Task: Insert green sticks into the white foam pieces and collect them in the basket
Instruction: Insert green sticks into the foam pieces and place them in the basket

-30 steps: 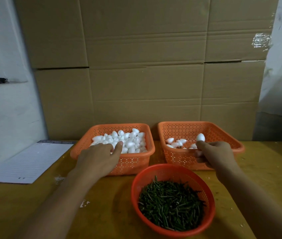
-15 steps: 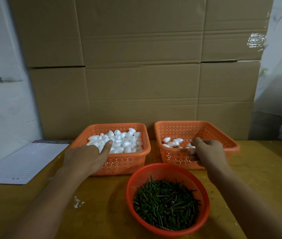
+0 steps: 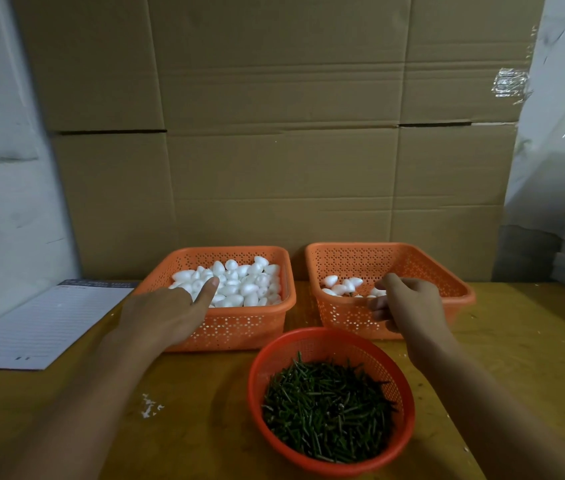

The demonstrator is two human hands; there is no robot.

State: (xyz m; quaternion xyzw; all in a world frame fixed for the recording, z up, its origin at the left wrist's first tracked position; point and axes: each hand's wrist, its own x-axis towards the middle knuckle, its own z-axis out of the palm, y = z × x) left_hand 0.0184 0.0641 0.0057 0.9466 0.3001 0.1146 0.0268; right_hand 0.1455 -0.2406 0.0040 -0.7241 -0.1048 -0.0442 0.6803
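Head view, facing forward-down, close over table (image 3: 516, 341)

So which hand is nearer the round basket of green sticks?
Right. The right hand hangs just above the round basket's far rim; the left hand is off to its left, at the full foam basket.

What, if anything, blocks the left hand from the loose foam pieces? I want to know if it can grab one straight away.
Nothing visible does. The left hand reaches over the near rim of the left basket, fingers at the uncovered pile of white foam pieces.
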